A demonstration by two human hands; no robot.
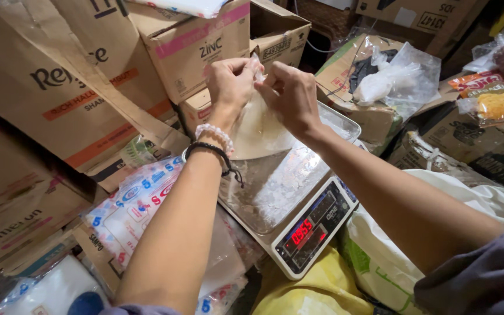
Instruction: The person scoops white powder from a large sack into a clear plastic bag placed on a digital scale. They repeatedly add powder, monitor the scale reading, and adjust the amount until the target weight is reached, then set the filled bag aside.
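Observation:
My left hand point(230, 81) and my right hand point(290, 93) are raised together, both pinching the twisted top of a clear plastic bag point(258, 128) filled with white powder. The bag hangs down between my wrists and rests on the metal tray of a digital scale point(281, 186). The scale's front panel point(310, 233) shows lit red digits. My left wrist wears a white bead bracelet and a black cord band.
Stacked cardboard boxes point(77, 87) fill the left and back. Printed plastic packets point(129, 210) lie at lower left. A large white sack point(485, 198) and yellow bag point(316, 291) sit by the scale. Clear bags point(398, 76) and snack packets point(497, 99) lie at right.

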